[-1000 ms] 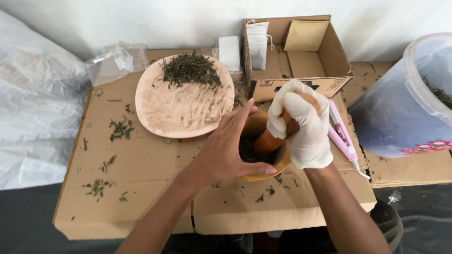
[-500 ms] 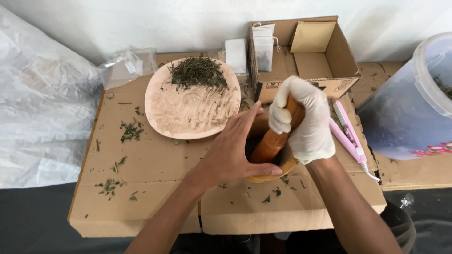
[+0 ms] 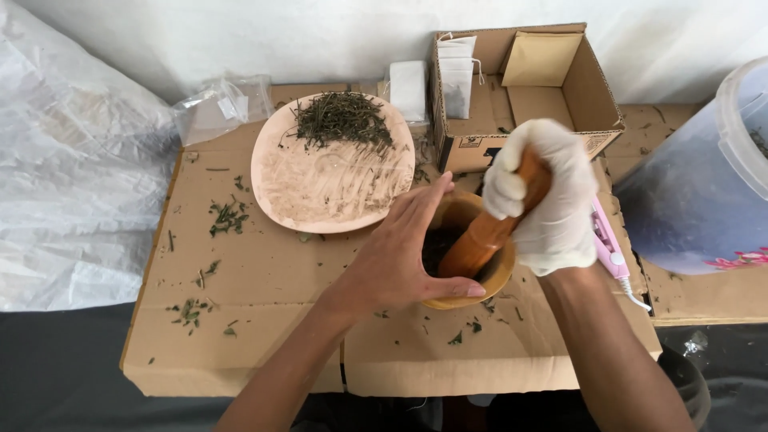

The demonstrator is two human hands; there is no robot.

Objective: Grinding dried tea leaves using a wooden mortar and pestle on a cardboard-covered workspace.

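Head view: at the centre of the frame a wooden mortar (image 3: 468,252) sits on flattened cardboard (image 3: 264,320) that serves as the work surface. The bare left hand (image 3: 400,256) cups the mortar's left rim, fingers together and curved along the wall, thumb stretched across the near edge, steadying it. The right hand (image 3: 548,200), in a white glove, has its fingers clamped tight around the top of a wooden pestle (image 3: 484,236), which slants down to the left into the bowl; its lower end is buried in dark, crushed dried leaves (image 3: 436,244) at the bottom.

Upper centre, touching nothing, a round wooden plate (image 3: 320,200) holds a heap of dried green herb (image 3: 342,120) on its far side, the rest dusted pale. Upper right stands an open cardboard box (image 3: 592,96) with small paper sachets (image 3: 456,76) leaning inside its left wall. A pink handheld tool (image 3: 608,248) lies just right of the gloved hand, and a translucent plastic bucket (image 3: 712,184) fills the right edge. Crumpled clear plastic sheeting (image 3: 72,176) covers the left side.

Judging by the posture, grinding is mid-stroke. The next press seems to call for a firm downward twist of the pestle while the bare hand keeps the mortar from sliding on the cardboard.
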